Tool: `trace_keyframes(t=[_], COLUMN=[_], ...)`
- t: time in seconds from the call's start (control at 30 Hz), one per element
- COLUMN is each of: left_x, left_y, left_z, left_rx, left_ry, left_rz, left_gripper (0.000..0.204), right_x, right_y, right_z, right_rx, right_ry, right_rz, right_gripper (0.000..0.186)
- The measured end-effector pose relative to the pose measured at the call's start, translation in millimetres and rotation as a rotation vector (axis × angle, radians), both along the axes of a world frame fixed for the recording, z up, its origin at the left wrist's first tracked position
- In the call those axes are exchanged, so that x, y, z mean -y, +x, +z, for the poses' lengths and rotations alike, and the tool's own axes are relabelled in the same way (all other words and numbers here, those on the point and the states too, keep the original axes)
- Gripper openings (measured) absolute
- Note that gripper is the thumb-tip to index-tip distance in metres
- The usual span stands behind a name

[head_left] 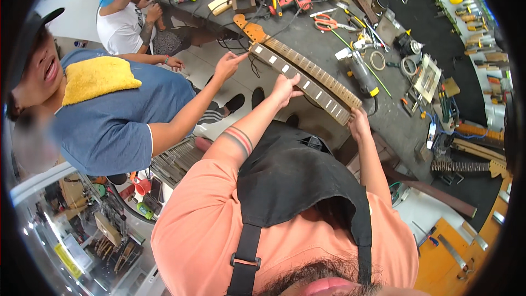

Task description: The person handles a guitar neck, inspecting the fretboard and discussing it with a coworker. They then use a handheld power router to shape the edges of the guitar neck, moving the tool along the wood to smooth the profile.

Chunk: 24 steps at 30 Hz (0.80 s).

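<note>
Two guitar necks are held side by side over the near edge of the workbench. The nearer guitar neck has a dark fretboard with white block inlays. Behind it is a guitar neck with a light-wood headstock, its frets running alongside. My left hand is closed around the middle of the nearer neck, thumb on the fretboard. At the necks' right end, my right hand grips the tip; whether it holds both is unclear. A co-worker's hand points at the nearer neck's left end, its fingertip touching or almost touching it.
On the dark workbench lie a corded power tool, a red power tool, orange-handled scissors and tape rolls. Another guitar neck lies at right. A co-worker with a yellow cloth stands left; another person sits behind.
</note>
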State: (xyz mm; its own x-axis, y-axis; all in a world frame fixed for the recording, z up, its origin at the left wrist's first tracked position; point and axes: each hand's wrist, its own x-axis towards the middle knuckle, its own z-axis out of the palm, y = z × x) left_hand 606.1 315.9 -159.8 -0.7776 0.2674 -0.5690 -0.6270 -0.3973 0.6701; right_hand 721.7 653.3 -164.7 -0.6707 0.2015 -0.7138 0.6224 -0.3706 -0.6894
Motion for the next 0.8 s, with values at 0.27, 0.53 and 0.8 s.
trace_keyframes(t=[0.27, 0.53, 0.8], left_x=[34.7, 93.2, 129.2], left_y=[24.6, 36.1, 33.8], left_z=[47.8, 47.6, 119.1], left_rx=[-0.130, -0.424, -0.583], left_ry=[-0.258, -0.354, -0.769], left_rz=[-0.006, 0.096, -0.128], left_gripper=[0.046, 0.039, 0.049], right_x=[17.6, -1.4, 94.6], right_y=[8.2, 70.4, -22.6], right_z=[26.2, -27.5, 129.7], right_rx=[-0.103, -0.065, -0.529], right_ry=[-0.012, 0.368, 0.636], right_rz=[-0.030, 0.162, 1.027], right_gripper=[0.084, 0.065, 0.040])
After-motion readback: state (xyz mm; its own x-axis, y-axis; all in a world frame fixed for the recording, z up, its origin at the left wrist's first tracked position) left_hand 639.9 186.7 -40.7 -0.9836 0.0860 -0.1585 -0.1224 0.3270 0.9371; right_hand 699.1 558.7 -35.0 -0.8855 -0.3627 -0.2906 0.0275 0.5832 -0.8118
